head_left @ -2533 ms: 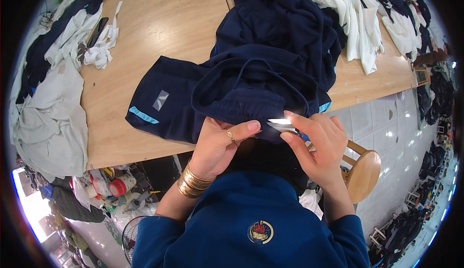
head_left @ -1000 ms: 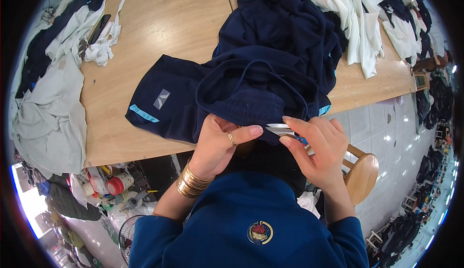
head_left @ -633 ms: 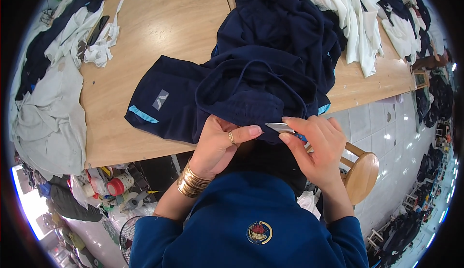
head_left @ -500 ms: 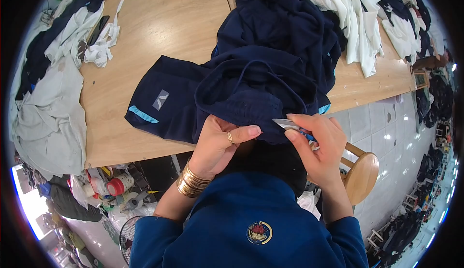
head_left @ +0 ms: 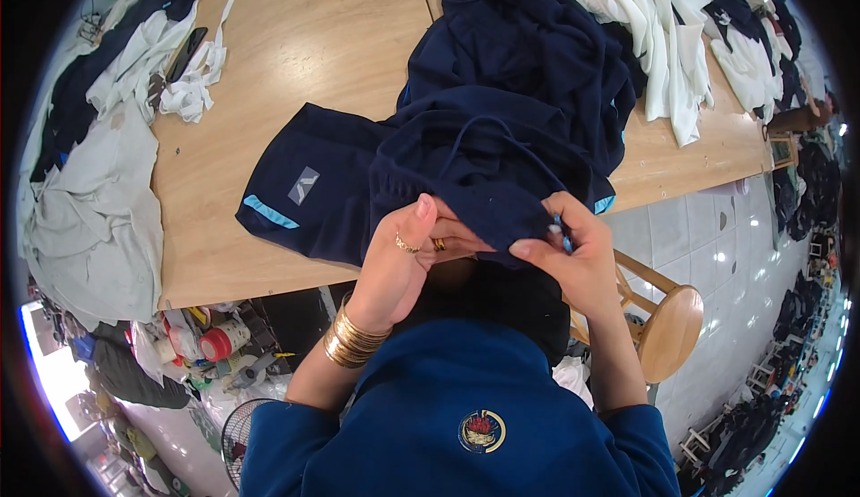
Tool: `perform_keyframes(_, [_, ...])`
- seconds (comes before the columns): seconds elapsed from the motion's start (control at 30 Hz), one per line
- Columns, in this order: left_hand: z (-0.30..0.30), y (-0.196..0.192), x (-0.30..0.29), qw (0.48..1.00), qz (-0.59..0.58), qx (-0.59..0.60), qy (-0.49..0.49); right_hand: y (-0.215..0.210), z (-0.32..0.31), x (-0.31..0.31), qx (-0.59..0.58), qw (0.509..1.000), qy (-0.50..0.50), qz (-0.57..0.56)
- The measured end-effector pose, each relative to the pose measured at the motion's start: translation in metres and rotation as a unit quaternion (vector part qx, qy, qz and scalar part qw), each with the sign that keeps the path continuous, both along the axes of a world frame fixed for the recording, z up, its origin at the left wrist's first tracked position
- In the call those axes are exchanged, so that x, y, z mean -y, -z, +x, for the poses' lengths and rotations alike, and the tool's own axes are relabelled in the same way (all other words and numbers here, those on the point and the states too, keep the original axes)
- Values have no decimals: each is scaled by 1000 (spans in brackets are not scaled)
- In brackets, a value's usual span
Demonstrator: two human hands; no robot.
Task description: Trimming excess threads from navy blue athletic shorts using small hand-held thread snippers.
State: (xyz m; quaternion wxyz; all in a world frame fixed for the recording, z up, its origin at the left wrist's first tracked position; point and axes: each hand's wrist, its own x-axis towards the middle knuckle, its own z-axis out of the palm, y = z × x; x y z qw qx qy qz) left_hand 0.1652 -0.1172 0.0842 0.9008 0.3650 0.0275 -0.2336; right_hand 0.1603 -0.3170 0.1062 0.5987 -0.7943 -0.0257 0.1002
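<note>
Both hands work the garment's (head_left: 466,174) near edge at the counter (head_left: 296,40). Left hand (head_left: 399,259) fingers pinch the cloth; right hand (head_left: 569,259) fingers clamp a small blue tool (head_left: 561,231) against it. Trimming seems in hand; next calls for holding the edge taut.

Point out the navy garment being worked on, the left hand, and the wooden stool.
navy garment (head_left: 358,183), head view, flat panel beside the grey patch.
left hand (head_left: 403,255), head view, back of the hand near the ring.
wooden stool (head_left: 674,331), head view, round seat top.
</note>
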Motion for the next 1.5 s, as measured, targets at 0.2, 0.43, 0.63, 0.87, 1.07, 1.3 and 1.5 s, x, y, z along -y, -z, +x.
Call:
perform_keyframes(0.2, [5, 4, -7, 995, 38, -37, 86, -2, 5, 8, 24, 999, -30, -24])
perform_keyframes(0.43, [-1, 0, 6, 995, 102, -9, 16, -2, 2, 16, 18, 999, -10, -36])
perform_keyframes(0.63, [-5, 1, 14, 998, 59, -23, -12, -5, 3, 18, 46, 996, -21, -74])
perform_keyframes(0.87, [-11, 10, 12, 996, 87, 7, -23, -9, -11, 12, 155, 971, 115, -143])
perform_keyframes(1.07, [-13, 1, 15, 998, 49, -10, -36, -24, -25, 1, 272, 932, 49, -236])
perform_keyframes(1.3, [-9, 2, 21, 994, 100, 21, -27, -25, -23, 5, 292, 911, 23, -290])
perform_keyframes(1.5, [-6, -2, 13, 999, 11, -23, -36, -22, -16, -3, 299, 909, 9, -289])
